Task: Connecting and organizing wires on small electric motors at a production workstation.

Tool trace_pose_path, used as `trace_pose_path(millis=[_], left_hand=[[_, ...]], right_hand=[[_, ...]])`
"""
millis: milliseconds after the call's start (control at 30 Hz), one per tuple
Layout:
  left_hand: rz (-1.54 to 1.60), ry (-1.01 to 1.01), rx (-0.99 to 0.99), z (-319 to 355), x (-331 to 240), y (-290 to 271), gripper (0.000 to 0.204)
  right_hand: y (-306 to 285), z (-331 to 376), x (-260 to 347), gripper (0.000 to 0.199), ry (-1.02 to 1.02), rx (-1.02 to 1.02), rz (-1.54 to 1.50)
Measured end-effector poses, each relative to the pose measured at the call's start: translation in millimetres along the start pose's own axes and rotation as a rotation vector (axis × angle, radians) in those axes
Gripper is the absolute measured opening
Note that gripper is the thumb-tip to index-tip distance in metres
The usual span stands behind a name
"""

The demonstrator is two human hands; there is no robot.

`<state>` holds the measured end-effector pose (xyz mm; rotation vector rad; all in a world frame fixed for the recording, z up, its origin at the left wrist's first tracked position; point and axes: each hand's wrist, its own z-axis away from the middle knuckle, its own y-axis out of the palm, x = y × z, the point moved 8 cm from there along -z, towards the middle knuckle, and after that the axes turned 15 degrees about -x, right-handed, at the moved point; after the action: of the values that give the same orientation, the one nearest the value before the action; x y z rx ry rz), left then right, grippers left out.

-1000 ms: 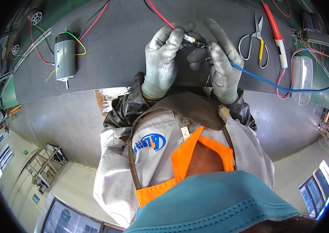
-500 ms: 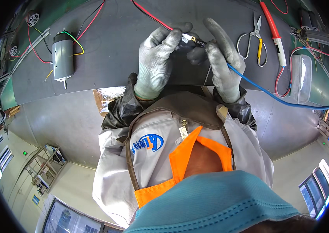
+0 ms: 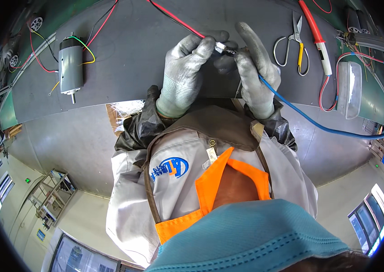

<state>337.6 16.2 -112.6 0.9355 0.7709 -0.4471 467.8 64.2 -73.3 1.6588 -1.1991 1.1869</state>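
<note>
"So, where's the plug [image 3: 220, 47]?"
"Between the left hand [image 3: 184, 68] and right hand [image 3: 257, 75], above the table [image 3: 124, 54], its long axis sloping slightly down rightward, dark end toward the right."
"And the fingers [image 3: 205, 46]?"
"Left thumb and forefinger pinch it at the red wire [image 3: 183, 22] end. Right ones curl around the blue cable [image 3: 291, 107], forefinger raised."

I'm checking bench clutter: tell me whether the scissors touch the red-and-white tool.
Apart. The head view shows the scissors lying left of the red-and-white tool, with dark bench top visible between them.
</note>
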Motion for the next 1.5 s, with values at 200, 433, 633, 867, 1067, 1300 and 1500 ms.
trace_pose_path(millis=[200,433,633,867,1067,1300,1500], left_hand=[[0.187,-0.052,0.215,-7.6,14.5,6.9,0.039],[0.225,-0.047,0.14,-41.5,18.7,-24.9,0.019],[-0.208,0.154,0.012,-51.4,7.2,-53.0,0.02],[0.189,-0.082,0.085,-34.5,4.9,-27.8,0.026],[0.165,-0.11,0.017,-33.1,-12.9,-27.2,0.03],[0.059,0.008,0.066,-41.9,-17.9,-35.4,0.029],[-0.148,0.172,0.145,-59.3,-10.0,-40.0,0.032]], right_hand=[[2.8,-4.2,-18.7,0.053,0.143,-0.004,-0.148],[-125.3,-53.3,-10.7,0.057,-0.27,0.023,0.775],[-279.7,-106.8,-85.3,0.056,-0.195,-0.046,1.534],[-96.6,-193.3,-83.7,0.055,0.166,0.219,0.47],[77.9,-283.4,-137.3,0.051,0.249,0.677,0.316],[95.3,-286.7,-154.8,0.042,0.124,0.67,0.695],[-35.8,-224.4,-46.5,0.03,-0.395,0.507,0.893]])
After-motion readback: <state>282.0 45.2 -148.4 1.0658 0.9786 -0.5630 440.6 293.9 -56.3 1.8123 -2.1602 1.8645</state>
